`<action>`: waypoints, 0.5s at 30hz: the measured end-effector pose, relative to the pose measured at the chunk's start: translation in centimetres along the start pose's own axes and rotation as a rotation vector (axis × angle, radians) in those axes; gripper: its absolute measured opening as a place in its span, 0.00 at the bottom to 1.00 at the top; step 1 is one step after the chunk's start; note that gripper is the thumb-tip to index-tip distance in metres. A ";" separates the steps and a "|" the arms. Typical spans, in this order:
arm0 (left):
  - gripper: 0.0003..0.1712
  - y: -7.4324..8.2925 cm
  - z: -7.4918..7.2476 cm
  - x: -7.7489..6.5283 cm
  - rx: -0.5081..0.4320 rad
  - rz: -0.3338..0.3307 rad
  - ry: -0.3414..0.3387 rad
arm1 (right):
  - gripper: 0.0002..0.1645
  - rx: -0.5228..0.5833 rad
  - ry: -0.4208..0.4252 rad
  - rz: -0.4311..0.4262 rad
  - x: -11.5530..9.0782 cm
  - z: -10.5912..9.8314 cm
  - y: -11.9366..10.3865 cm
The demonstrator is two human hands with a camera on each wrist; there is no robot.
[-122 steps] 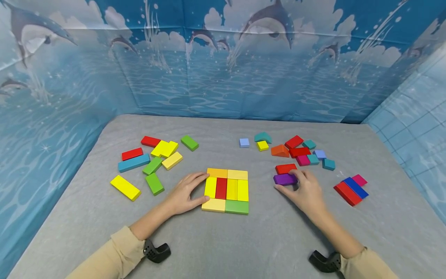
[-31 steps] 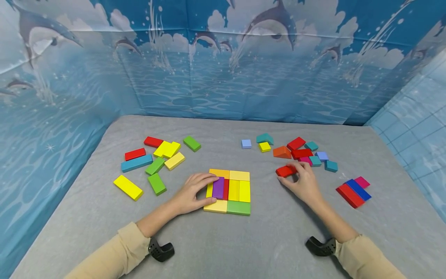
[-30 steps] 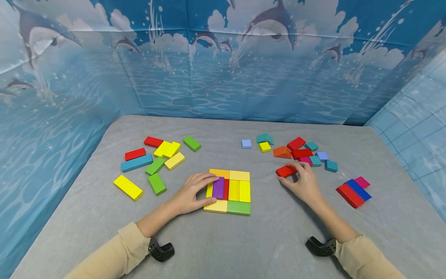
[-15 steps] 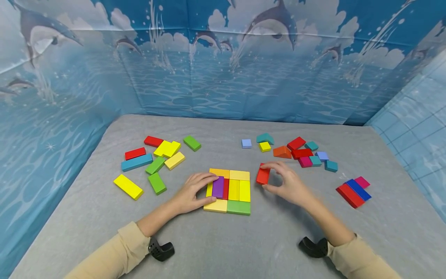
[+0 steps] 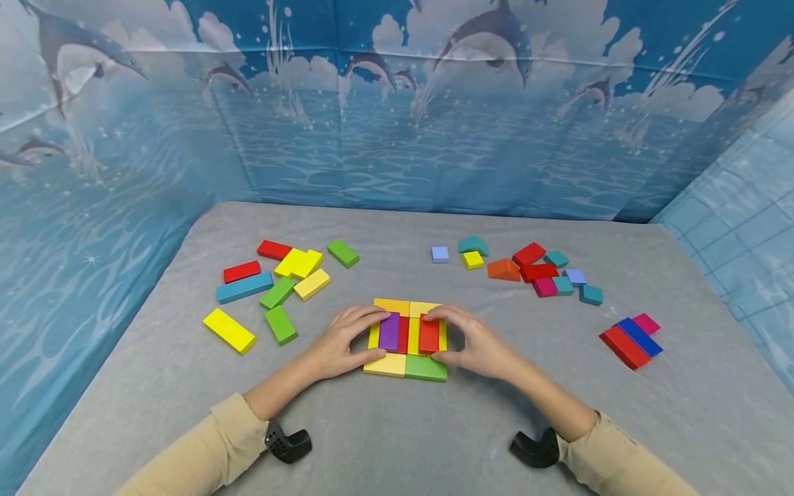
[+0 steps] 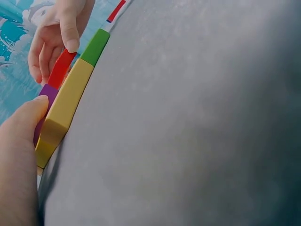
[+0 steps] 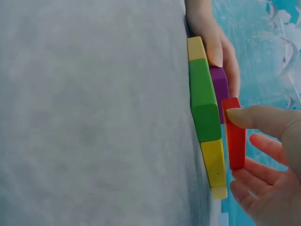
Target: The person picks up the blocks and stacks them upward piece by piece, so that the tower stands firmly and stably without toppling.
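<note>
A flat square of yellow, cream, green and red wooden blocks lies mid-table, with a green block [image 5: 426, 369] and a cream block [image 5: 384, 365] along its front. On its left part a purple block [image 5: 389, 333] stands lengthwise, its ends pinched between thumb and fingers of my left hand [image 5: 344, 343]. My right hand [image 5: 480, 344] grips a red block [image 5: 429, 335] by its ends, parallel to the purple one, over the square's right part. In the right wrist view a narrow gap shows between that red block [image 7: 236, 141] and the layer below.
At the left lie loose blocks, among them a blue one [image 5: 245, 287] and a long yellow one [image 5: 229, 331]. Back right, several small blocks cluster around a red block [image 5: 540, 273]. A red and blue group [image 5: 631, 340] lies far right. A dolphin-print curtain [image 5: 397, 138] hangs behind.
The purple block went from the table at right onto the square's left part. My right hand then picked up the red block, turned it lengthwise and brought it left over the square.
</note>
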State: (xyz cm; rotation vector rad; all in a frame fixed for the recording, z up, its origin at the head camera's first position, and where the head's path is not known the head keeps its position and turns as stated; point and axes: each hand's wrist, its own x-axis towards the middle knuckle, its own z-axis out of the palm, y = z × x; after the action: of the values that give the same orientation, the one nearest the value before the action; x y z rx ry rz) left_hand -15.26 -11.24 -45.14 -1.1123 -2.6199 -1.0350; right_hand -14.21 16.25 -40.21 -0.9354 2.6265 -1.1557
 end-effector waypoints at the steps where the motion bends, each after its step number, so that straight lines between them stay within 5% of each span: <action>1: 0.34 0.0 0.0 0.0 -0.001 0.000 0.000 | 0.33 0.004 -0.001 0.002 0.0 0.0 0.1; 15: 0.34 0.0 0.0 0.0 -0.011 0.002 -0.005 | 0.35 0.008 -0.011 0.007 -0.1 0.2 0.6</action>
State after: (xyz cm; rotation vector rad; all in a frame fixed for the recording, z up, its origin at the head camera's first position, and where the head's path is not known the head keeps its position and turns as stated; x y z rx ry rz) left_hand -15.29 -11.24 -45.15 -1.1209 -2.6196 -1.0487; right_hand -14.39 16.52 -40.77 -0.9281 2.6121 -1.1561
